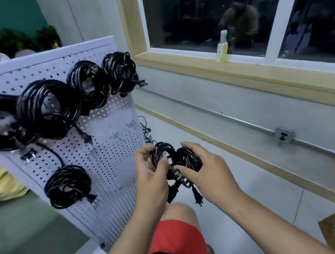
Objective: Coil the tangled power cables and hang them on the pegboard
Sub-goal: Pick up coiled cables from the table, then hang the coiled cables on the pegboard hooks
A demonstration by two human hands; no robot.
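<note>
Pegboard (106, 164): white perforated panel, leaning back, probably so loops sit on their hooks. Five hung coils (47, 110) of glossy black round cord: four along its upper edge, one lower left. Sixth cable (187, 157) is held off the board's right edge, above the floor, twisted into two loops. Left grip (153, 174) and right grip (206, 170) both curl round it, likely keeping the turns gathered. Pronged plug (197, 196) dangles beneath.

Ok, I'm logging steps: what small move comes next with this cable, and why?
Probably lift the coiled cable to a free hook on the pegboard: the left hand and right hand grip it, it looks wound, and five coils hang there.
</note>
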